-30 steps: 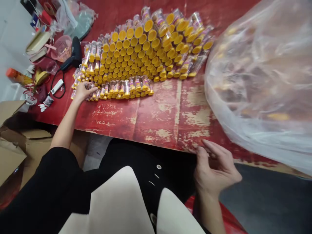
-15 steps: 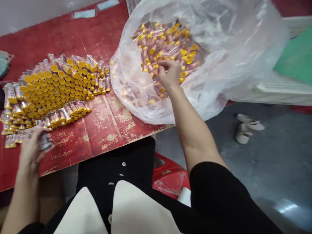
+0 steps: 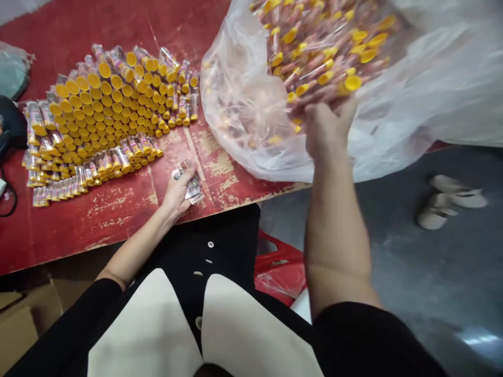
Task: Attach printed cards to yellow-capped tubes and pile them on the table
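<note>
My left hand [image 3: 178,193] is closed around a small bunch of printed slips [image 3: 193,189], pale with dark print, just over the table's front edge. My right hand [image 3: 330,123] reaches into the mouth of a big translucent plastic bag [image 3: 243,152]. Its fingers are curled and blurred around a clear pinkish tube with a yellow cap [image 3: 352,82]. Many similar yellow-capped tubes [image 3: 326,52] lie jumbled in the bag. Left of it, wrapped tubes are stacked in a large pile [image 3: 106,112], most with their yellow ends facing me.
The worn red table [image 3: 129,214] carries the pile and the bag. A black object [image 3: 11,125] and a greenish plastic-wrapped item [image 3: 13,70] sit at the far left. Below are a red stool [image 3: 279,267], pale shoes [image 3: 451,199] on the floor and cardboard [image 3: 19,330].
My left hand has moved right from beside the pile to the table's front middle, holding the slips. My right hand has closed around a tube at the bag's near side. The view has shifted.
</note>
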The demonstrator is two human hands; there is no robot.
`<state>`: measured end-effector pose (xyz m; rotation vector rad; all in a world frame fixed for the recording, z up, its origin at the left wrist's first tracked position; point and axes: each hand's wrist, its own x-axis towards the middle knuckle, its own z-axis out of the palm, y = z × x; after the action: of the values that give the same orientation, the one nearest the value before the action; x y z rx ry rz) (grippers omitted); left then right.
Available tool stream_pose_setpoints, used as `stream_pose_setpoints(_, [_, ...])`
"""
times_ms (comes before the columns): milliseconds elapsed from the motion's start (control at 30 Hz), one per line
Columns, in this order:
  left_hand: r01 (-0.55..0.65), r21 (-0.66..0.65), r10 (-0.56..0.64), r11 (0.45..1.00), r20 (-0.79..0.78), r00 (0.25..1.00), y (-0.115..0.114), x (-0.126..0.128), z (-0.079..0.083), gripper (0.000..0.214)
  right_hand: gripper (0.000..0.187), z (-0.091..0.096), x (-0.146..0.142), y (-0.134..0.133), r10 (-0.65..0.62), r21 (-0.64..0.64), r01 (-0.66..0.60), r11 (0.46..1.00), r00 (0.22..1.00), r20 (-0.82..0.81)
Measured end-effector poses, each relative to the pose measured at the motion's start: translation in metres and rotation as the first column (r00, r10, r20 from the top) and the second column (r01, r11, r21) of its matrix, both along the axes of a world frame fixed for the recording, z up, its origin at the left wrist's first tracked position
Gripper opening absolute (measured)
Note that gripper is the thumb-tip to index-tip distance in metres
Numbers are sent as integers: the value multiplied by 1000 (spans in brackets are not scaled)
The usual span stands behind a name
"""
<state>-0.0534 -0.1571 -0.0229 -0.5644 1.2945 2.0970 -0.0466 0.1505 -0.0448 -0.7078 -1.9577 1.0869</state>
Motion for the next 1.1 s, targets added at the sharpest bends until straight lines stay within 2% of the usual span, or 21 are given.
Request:
stream_pose_setpoints(33, [-29,10,29,1000,-28,999,6,2,-1,38,33,5,17,-30,102,-222,-116,968,992,-73])
stream_pose_setpoints(67, [-44,24,46,999,-61,997,11,6,-1,42,29,10,33,-62,200,-365,-233,901,972,-125])
stream_pose_setpoints(100, [-58,41,62,997,-100,993,16,10,-1,45,24,13,47,-96,316,-433,-349,831,937,-148])
stream_pose_setpoints(167, [-85,70,95,994,-159,983,23,19,0,50,30,13,65,-154,438,-459,-450,766,888,-139])
stream_pose_setpoints(233, [-84,75,96,994,-178,979,24,26,1,51,32,9,75,-191,441,-477,-458,750,884,-156])
stream_pose_setpoints(300, [-59,48,67,997,-186,980,22,31,3,50,31,5,79,-205,381,-532,-425,732,903,-198])
stream_pose_setpoints(367, [-63,19,65,998,-213,975,19,34,4,50,33,4,79,-207,334,-584,-409,701,912,-238])
stream_pose_setpoints(467, [-109,9,108,994,-240,965,18,36,6,51,35,6,77,-207,323,-585,-405,702,914,-245])
stream_pose_setpoints(500, [-114,15,115,993,-225,968,18,37,7,51,37,7,76,-207,320,-596,-400,696,916,-241])
stream_pose_setpoints(600, [-103,51,108,993,-105,989,19,36,11,51,43,4,76,-207,318,-663,-428,614,903,-288])
stream_pose_setpoints(633, [-106,57,109,993,-59,992,18,35,12,50,44,3,78,-206,312,-663,-440,605,898,-311])
stream_pose_setpoints(667, [-106,56,107,993,-21,994,18,34,13,49,45,1,81,-204,308,-641,-444,626,896,-320])
stream_pose_setpoints(767, [-105,48,102,993,58,993,15,30,13,45,38,0,95,-199,273,-509,-391,767,916,-292])
stream_pose_setpoints(800, [-104,57,100,993,75,992,15,30,13,44,35,1,100,-199,252,-477,-371,797,921,-296])
stream_pose_setpoints(833, [-107,71,101,992,88,991,15,30,11,42,33,2,105,-200,235,-460,-364,810,920,-315])
stream_pose_setpoints(967, [-87,135,67,987,146,987,18,37,8,40,34,7,113,-211,227,-458,-400,794,894,-386])
stream_pose_setpoints(1100, [25,175,-64,984,217,974,19,47,12,40,39,4,112,-220,127,-417,-281,865,925,-358])
